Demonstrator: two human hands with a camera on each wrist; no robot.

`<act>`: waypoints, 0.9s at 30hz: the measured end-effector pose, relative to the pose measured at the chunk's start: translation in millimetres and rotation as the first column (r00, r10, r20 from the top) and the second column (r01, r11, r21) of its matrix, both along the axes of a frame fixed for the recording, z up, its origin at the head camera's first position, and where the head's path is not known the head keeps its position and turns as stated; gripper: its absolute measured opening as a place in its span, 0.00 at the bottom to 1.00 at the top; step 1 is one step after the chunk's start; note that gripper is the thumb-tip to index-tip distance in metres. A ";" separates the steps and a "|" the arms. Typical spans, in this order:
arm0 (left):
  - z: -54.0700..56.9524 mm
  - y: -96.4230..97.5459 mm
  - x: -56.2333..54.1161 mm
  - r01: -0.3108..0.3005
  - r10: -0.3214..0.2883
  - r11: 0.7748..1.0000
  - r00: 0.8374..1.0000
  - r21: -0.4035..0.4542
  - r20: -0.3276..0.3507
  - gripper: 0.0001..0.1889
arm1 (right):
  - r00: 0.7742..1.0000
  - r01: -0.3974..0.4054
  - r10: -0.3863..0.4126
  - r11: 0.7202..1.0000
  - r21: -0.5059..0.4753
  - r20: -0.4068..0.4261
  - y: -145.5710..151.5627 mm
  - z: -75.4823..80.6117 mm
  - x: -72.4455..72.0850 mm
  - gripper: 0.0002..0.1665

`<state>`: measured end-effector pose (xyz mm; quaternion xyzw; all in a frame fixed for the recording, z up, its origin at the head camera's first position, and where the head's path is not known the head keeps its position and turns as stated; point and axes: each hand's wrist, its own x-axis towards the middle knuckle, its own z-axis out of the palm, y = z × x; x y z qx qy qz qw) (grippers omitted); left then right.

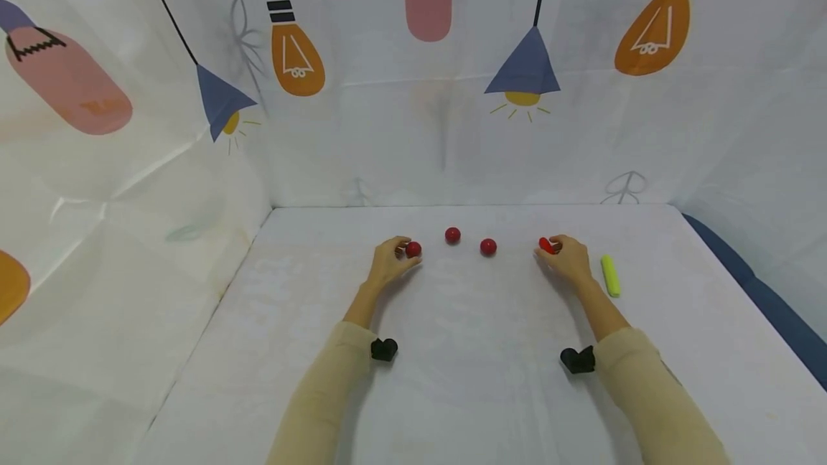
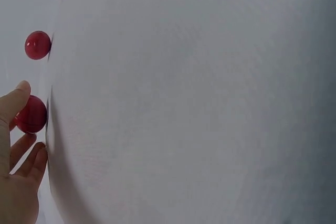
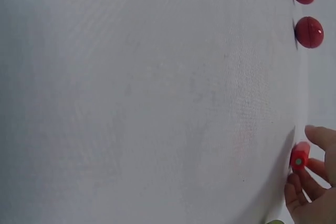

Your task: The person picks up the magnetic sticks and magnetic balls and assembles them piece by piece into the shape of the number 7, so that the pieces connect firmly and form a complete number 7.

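On the left, my left hand (image 1: 389,262) has its thumb and fingers curled about a glossy red ball (image 1: 413,250) on the white table. The left wrist view shows the thumb over that ball (image 2: 32,115) and the fingers on its other side. My right hand (image 1: 568,258) holds a short red marker (image 1: 546,245) between thumb and fingers. Its end, with a small green dot, faces the right wrist camera, where the marker (image 3: 300,156) lies low against the table. Two more red balls, one farther back (image 1: 453,235) and one nearer (image 1: 488,247), rest between the hands.
A yellow-green marker (image 1: 610,276) lies right of my right hand. White sheets printed with lamps and bulbs (image 1: 297,56) hang behind and left of the table (image 1: 465,364). Something dark blue (image 1: 756,285) runs along the table's right edge.
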<state>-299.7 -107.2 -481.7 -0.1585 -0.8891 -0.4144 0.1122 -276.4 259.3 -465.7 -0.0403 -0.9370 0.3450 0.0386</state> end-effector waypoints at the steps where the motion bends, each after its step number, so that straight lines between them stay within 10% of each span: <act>1: -0.7 1.4 -0.1 -0.003 0.003 1.000 1.000 -0.003 -0.004 0.21 | 1.000 0.004 -0.004 1.000 0.000 -0.002 0.6 -0.9 -1.0 0.32; 27: -6.8 9.3 5.8 -0.080 0.073 0.992 0.995 0.097 0.073 0.20 | 0.995 0.022 -0.012 0.994 -0.110 0.096 5.3 0.9 -6.2 0.26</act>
